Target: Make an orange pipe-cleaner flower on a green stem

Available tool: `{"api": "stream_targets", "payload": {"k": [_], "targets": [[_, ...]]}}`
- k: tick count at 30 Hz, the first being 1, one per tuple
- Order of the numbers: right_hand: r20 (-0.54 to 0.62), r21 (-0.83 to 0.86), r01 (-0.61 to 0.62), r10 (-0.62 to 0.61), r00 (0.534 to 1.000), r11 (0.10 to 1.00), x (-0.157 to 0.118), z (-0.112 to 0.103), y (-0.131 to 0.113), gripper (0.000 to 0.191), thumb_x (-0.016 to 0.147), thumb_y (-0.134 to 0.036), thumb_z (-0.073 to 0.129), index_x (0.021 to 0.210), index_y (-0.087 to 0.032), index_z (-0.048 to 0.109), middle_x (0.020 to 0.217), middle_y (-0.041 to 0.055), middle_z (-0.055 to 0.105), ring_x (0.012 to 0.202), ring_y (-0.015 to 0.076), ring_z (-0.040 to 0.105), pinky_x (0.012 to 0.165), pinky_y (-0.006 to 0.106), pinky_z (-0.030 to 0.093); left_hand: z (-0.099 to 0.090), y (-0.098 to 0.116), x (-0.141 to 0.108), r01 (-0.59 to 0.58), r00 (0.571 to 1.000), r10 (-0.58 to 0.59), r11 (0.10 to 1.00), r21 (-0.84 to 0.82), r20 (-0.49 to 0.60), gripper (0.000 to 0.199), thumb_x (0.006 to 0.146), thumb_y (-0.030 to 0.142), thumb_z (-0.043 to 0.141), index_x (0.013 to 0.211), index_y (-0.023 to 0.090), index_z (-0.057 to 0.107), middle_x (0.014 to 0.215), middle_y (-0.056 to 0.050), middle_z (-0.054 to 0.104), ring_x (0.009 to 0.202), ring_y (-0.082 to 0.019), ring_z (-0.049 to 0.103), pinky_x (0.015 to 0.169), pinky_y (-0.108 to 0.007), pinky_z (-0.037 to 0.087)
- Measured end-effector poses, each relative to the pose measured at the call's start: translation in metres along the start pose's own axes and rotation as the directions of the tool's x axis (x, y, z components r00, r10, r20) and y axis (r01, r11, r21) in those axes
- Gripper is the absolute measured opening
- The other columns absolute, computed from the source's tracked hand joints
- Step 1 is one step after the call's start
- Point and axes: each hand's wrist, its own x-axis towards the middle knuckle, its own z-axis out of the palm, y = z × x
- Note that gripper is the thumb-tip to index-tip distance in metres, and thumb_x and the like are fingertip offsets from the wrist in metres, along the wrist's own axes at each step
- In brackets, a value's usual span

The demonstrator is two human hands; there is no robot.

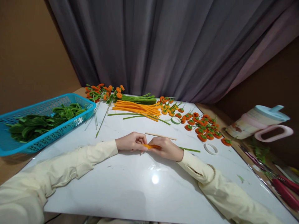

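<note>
Over the middle of the white tabletop, my left hand [133, 142] and my right hand [166, 147] meet at a small orange pipe cleaner piece [149, 146]. Both hands pinch it, and its ends are hidden by my fingers. Just behind my right hand lies a thin wooden stick [161, 136]. A green pipe cleaner [190, 149] pokes out beside my right wrist. Farther back, a bundle of orange pipe cleaners [137, 109] lies in front of a bundle of green pipe cleaners [137, 99].
A blue basket [70, 123] with green leaves stands at the left. Orange pipe cleaner flowers [205, 124] spread over the right side, near a white tape roll [210, 148] and a green tape roll [175, 120]. A cup [247, 124] and red-handled pliers [285, 189] are at the far right.
</note>
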Motion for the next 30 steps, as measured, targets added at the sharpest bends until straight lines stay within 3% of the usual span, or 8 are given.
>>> {"api": "stream_targets", "payload": {"k": [15, 20, 25, 28, 30], "targets": [[0.028, 0.039, 0.034, -0.035, 0.999, 0.999, 0.001, 0.0, -0.002, 0.033, 0.093, -0.036, 0.04, 0.085, -0.013, 0.062, 0.076, 0.0086, 0.063, 0.065, 0.0135, 0.057, 0.061, 0.023, 0.045, -0.002, -0.002, 0.0, 0.01, 1.0, -0.01, 1.0, 0.001, 0.016, 0.028, 0.07, 0.037, 0.067, 0.077, 0.013, 0.054, 0.06, 0.001, 0.06, 0.04, -0.004, 0.041, 0.036, -0.015, 0.03], [0.02, 0.117, -0.131, 0.13, 0.991, 0.984, 0.003, -0.004, -0.002, 0.04, 0.084, -0.051, 0.053, 0.083, -0.012, 0.064, 0.074, 0.0063, 0.063, 0.064, 0.0138, 0.056, 0.061, 0.023, 0.043, -0.002, -0.002, 0.0, 0.005, 1.0, -0.005, 1.0, 0.026, -0.014, 0.029, 0.072, 0.037, 0.065, 0.079, 0.012, 0.054, 0.055, 0.003, 0.056, 0.038, -0.004, 0.038, 0.035, -0.016, 0.03], [0.29, 0.319, -0.44, 0.356, 0.889, 0.839, 0.005, -0.013, -0.004, 0.05, 0.078, -0.059, 0.054, 0.085, -0.01, 0.065, 0.062, 0.0019, 0.057, 0.052, 0.0105, 0.048, 0.05, 0.02, 0.04, 0.002, -0.004, -0.001, -0.069, 0.993, 0.081, 0.987, 0.144, -0.083, 0.025, 0.071, 0.034, 0.066, 0.08, 0.012, 0.057, 0.065, 0.0, 0.059, 0.049, -0.006, 0.048, 0.047, -0.018, 0.038], [0.284, 0.306, -0.436, 0.356, 0.89, 0.846, 0.006, -0.016, -0.007, 0.051, 0.077, -0.058, 0.056, 0.085, -0.009, 0.067, 0.066, 0.0034, 0.06, 0.056, 0.0113, 0.049, 0.053, 0.02, 0.04, 0.004, -0.004, -0.003, -0.161, 0.981, 0.179, 0.969, 0.186, -0.081, 0.021, 0.071, 0.029, 0.066, 0.081, 0.013, 0.056, 0.079, -0.003, 0.062, 0.069, -0.01, 0.056, 0.064, -0.021, 0.044], [0.231, 0.258, -0.382, 0.327, 0.916, 0.887, 0.006, -0.017, -0.009, 0.049, 0.078, -0.056, 0.056, 0.085, -0.009, 0.068, 0.07, 0.0044, 0.062, 0.06, 0.0121, 0.051, 0.057, 0.021, 0.04, 0.004, -0.002, -0.004, -0.152, 0.986, 0.161, 0.975, 0.16, -0.045, 0.022, 0.073, 0.03, 0.064, 0.085, 0.014, 0.055, 0.078, -0.002, 0.061, 0.068, -0.01, 0.056, 0.061, -0.02, 0.043]]}}
